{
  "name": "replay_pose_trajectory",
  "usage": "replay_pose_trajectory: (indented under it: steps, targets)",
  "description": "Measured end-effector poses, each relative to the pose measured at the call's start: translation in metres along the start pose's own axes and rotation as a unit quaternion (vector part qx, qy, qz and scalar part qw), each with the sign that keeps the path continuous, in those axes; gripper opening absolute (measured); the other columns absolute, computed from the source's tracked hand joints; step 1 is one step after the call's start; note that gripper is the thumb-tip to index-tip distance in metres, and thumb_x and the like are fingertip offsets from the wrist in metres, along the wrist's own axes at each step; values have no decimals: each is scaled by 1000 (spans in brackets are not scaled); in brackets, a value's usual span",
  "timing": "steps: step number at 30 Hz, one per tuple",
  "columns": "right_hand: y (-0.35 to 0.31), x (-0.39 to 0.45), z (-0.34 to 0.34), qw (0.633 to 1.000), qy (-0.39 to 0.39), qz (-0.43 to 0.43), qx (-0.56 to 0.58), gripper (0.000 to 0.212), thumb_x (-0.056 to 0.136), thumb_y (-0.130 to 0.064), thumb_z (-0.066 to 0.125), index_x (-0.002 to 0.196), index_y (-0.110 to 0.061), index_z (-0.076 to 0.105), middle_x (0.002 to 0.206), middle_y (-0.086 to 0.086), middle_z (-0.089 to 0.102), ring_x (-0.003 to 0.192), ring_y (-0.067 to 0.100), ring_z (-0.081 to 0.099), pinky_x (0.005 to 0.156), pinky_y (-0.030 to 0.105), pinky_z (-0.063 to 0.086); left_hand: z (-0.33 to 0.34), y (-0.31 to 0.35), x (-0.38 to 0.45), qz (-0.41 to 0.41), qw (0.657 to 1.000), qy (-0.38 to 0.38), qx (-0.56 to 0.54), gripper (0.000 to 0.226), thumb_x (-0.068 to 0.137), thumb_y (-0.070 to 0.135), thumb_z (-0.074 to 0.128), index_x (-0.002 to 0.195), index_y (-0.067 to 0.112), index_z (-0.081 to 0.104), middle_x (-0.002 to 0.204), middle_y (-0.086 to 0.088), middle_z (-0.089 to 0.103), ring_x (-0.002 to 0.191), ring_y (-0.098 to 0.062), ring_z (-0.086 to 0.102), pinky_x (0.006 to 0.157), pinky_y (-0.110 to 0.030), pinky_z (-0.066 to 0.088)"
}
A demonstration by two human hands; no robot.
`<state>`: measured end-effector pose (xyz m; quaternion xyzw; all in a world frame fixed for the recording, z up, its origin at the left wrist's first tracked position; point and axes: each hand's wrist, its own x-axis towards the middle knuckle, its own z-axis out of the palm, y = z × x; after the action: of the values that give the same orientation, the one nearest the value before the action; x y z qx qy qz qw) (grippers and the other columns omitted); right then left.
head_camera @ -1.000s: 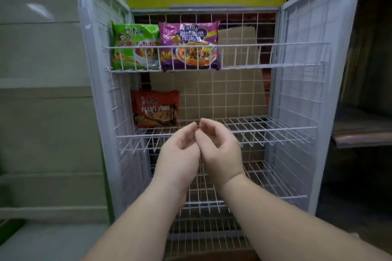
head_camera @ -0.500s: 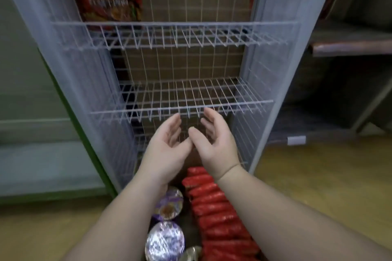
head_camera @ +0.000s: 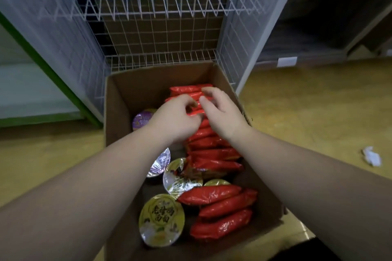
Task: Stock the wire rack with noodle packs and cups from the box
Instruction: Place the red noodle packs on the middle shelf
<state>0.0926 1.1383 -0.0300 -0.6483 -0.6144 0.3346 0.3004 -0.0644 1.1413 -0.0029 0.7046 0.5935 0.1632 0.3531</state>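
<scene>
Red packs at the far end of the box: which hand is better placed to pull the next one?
Probably the left hand: its fingers are already curled on the red packs. The right hand hovers open.

The cardboard box (head_camera: 118, 99) is open at the top. Red noodle packs (head_camera: 214, 154) stand tightly in a row along its side at 3 o'clock, with no gap between them. Cups (head_camera: 162, 220) fill the side at 9 o'clock. A bare corner is free at 11 o'clock. At 12 o'clock, the wire rack (head_camera: 148, 0) has an empty shelf, open to the front.
</scene>
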Motion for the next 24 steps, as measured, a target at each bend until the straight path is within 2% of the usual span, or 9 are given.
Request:
replay_pose_trajectory:
  steps: [2,5,7,10,14,17,19,22,24]
  targets:
    - [14,-8,-1,997,-34,0,-74,27,94,-30,62,120,-24,66,119,-1,64,98,11,64,96,30,49,13,-9,-6,39,992,-69,100,13,89,40,71,94,28,71,87,9,71,90,-18,69,78,-33,53]
    - [33,-22,3,977,-120,-11,-173,17,86,-15,60,99,-23,67,97,-5,66,89,16,63,80,28,47,33,-19,-19,77,956,-176,223,14,91,40,71,88,28,65,74,12,57,85,-18,63,68,-29,42]
    - [41,-32,10,960,-169,-25,-223,15,81,-16,57,89,-24,67,91,-5,68,90,21,63,77,30,49,43,-24,-24,96,925,-218,296,18,92,46,69,97,30,65,83,9,60,93,-23,64,72,-32,48]
    - [47,-44,21,948,-189,-9,-255,9,77,-22,54,81,-25,62,87,-4,67,87,24,62,76,36,54,55,-33,-27,111,899,-234,353,34,89,53,68,113,28,69,112,0,65,108,-29,65,84,-41,57]
    - [56,-49,28,942,-184,-33,-278,10,71,-32,47,76,-28,55,85,-5,66,84,25,62,73,37,56,65,-42,-29,126,881,-243,387,61,85,64,72,133,28,62,121,1,52,121,-27,53,88,-41,52]
    - [61,-51,28,934,-195,-71,-291,7,71,-35,46,76,-32,43,87,-3,62,89,28,62,73,36,53,69,-43,-33,137,879,-226,397,68,84,64,74,140,30,57,122,3,48,121,-25,48,90,-41,48]
    - [61,-53,27,930,-210,-74,-294,11,72,-38,48,81,-32,45,89,-5,57,93,28,62,74,36,54,72,-42,-37,138,881,-203,404,57,87,53,74,137,29,58,121,3,45,119,-24,47,86,-38,46]
    - [58,-60,26,911,-242,-80,-326,30,77,-45,57,100,-27,55,99,-4,54,98,26,60,78,40,56,75,-39,-42,128,883,-181,414,34,94,34,66,127,27,65,119,2,46,120,-24,46,81,-34,36]
    - [58,-67,28,895,-251,-90,-358,44,80,-48,65,115,-25,56,108,-3,54,104,25,58,83,42,55,76,-36,-44,132,876,-180,427,31,95,32,65,125,25,67,119,2,46,120,-24,45,81,-32,32]
